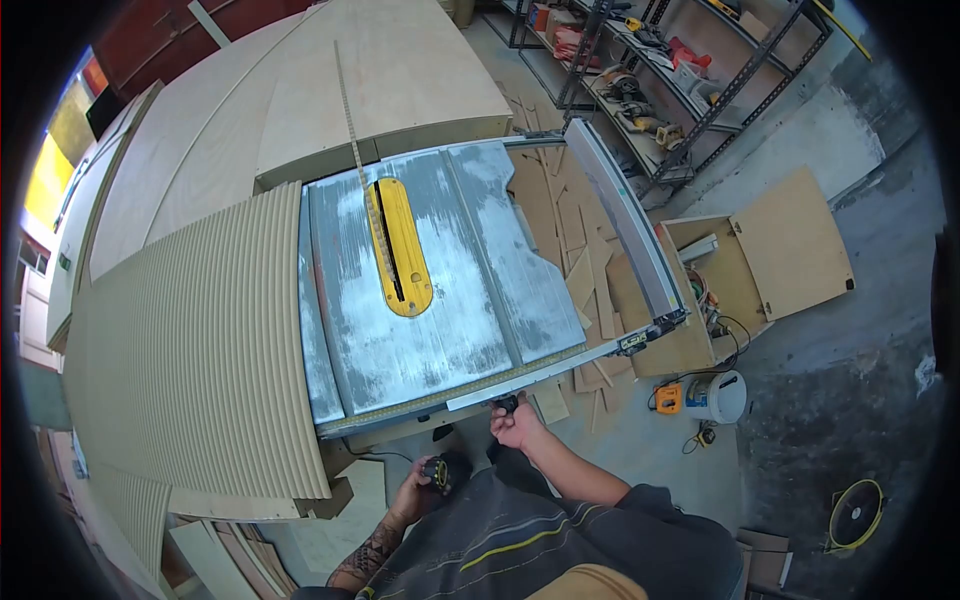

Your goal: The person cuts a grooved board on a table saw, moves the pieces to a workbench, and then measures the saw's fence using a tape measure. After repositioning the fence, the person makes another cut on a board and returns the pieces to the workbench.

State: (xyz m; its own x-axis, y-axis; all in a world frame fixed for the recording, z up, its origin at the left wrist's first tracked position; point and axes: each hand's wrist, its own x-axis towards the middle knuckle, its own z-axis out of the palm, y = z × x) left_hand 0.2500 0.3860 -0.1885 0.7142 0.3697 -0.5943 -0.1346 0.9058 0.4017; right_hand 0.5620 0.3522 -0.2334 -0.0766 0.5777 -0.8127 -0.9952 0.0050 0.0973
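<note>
A table saw (470, 330) with a scuffed grey-white top lies in front of me. Its yellow throat plate (409, 250) has a dark slot, and a long thin wooden strip (352, 130) runs from the slot to the far side. Under the saw's front rail, my right hand (515, 426) has its fingers closed round a black knob (508, 403). Lower and to the left, my left hand (410, 496) is closed on a black round piece with yellow marks (436, 472), whose exact kind I cannot tell.
A ribbed panel (190, 350) adjoins the saw's left side, with a large wooden surface (390, 90) behind. The rip fence (625, 220) is at the right, above wood offcuts (595, 270). Metal shelving (690, 90) holds tools. An open cabinet (790, 250) and white bucket (718, 397) stand right.
</note>
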